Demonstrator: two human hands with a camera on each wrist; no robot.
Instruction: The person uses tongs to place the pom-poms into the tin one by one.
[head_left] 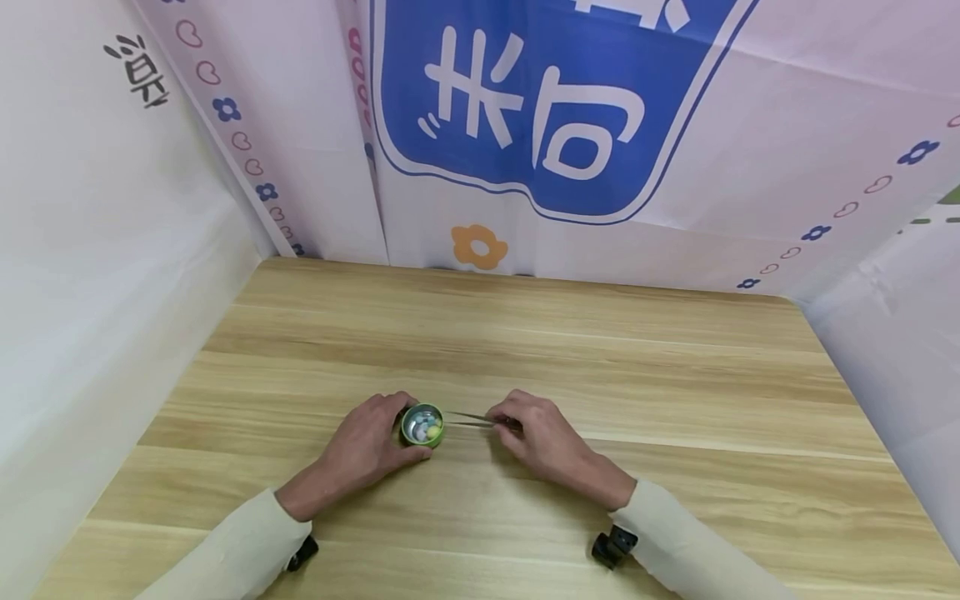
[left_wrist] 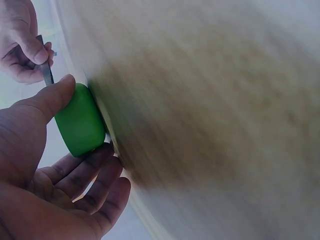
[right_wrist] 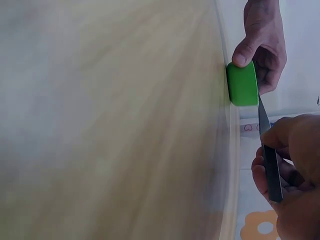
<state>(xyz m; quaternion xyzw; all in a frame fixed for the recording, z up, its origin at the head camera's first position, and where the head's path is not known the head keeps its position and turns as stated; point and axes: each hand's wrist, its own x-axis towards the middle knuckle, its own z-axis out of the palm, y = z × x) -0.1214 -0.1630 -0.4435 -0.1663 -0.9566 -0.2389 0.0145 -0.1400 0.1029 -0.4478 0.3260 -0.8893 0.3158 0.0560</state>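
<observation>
A small round tin (head_left: pixel 440 435) with a bright green outside and a silvery inside stands upright on the table. Several small pale blue, white and yellow pieces (head_left: pixel 431 431) lie in it. My left hand (head_left: pixel 363 442) holds the tin from the left, thumb on the near side and fingers round the far side. On the right, my right hand (head_left: pixel 543 435) pinches metal tweezers (right_wrist: pixel 272 172). Their two tips are spread apart and point left at the tin's rim, with nothing seen between them. In the left wrist view the green wall (left_wrist: pixel 80 120) hides the tin's contents.
The wood-grain table (head_left: pixel 637 375) reaches to a printed cloth backdrop (head_left: pixel 600 242) with a blue sign. White cloth walls (head_left: pixel 112 292) close off both sides. Dark wrist cameras (head_left: pixel 615 546) sit at the pale sleeves.
</observation>
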